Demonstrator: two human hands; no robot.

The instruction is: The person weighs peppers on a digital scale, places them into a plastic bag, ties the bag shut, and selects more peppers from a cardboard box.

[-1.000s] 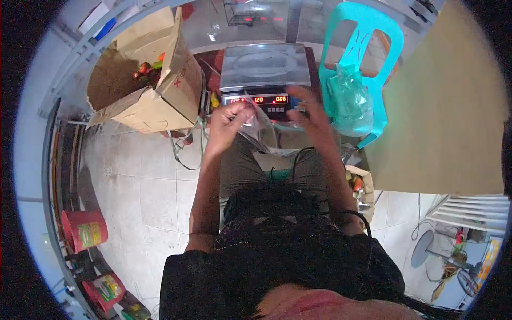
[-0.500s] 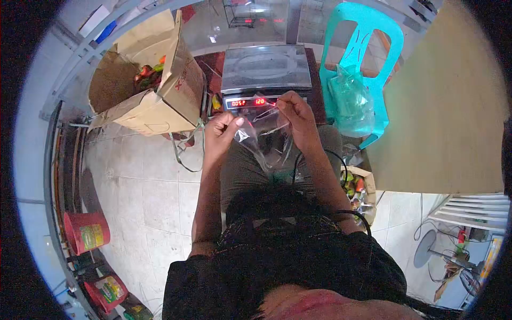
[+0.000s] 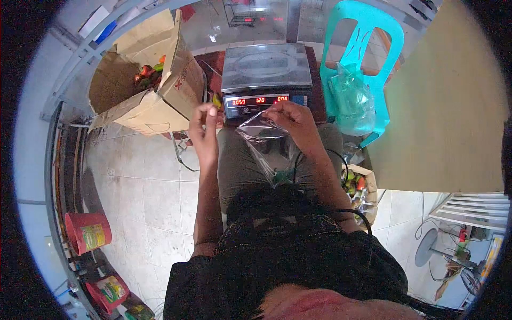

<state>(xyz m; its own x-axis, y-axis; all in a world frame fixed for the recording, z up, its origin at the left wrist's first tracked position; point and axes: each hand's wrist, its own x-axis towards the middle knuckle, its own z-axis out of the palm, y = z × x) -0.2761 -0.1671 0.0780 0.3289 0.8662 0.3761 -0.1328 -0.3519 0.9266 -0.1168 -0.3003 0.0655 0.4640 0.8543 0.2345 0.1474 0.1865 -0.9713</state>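
My right hand point(image 3: 292, 118) pinches the rim of a clear plastic bag point(image 3: 264, 141), which hangs open-mouthed above my lap. My left hand point(image 3: 204, 128) is raised to the left of the bag, apart from it; its thumb and fingers point up, and I cannot make out anything between them. Just beyond both hands stands a digital scale point(image 3: 265, 66) with a bare metal plate and lit red digits. A small yellow-green pepper point(image 3: 217, 100) lies beside the scale's left front corner, close to my left fingertips.
A cardboard box point(image 3: 160, 109) with red and green peppers stands at the left. At the right, a turquoise chair point(image 3: 392, 48) holds a pack of plastic bags point(image 3: 352, 104). Another box point(image 3: 368, 197) of peppers sits by my right leg. Red containers point(image 3: 88, 233) stand at far left.
My left hand has let go of the bag and moved left. The bag, earlier stretched between both hands, now hangs from my right hand with its mouth wider.
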